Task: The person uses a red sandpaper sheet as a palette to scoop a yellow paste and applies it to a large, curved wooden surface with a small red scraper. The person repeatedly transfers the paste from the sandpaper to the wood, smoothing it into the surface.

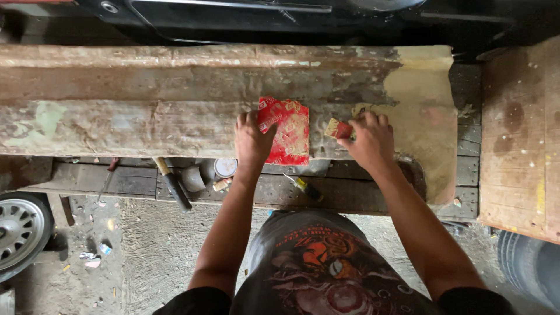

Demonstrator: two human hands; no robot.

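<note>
A long, worn metal panel [175, 105] lies flat under both hands, with rusty brown and pale green patches. Its end past the right hand [372, 140] is smeared with yellow filler [420, 93]. Below the panel, nearer the person, is a dark wooden bench [350, 195]. A hammer [172, 185] and a small yellow-handled tool [306, 189] lie on it, just under the left wrist. A car wheel [20, 230] sits far off to the left side, on the dirty floor.

The left hand [252, 140] rests flat, fingers spread open, pressing the left edge of a red sheet of paper [286, 131] down on the panel. The right hand is curled tight around a small red-handled scraper [338, 128]. Its blade pokes out toward the red paper, right between the two hands
</note>
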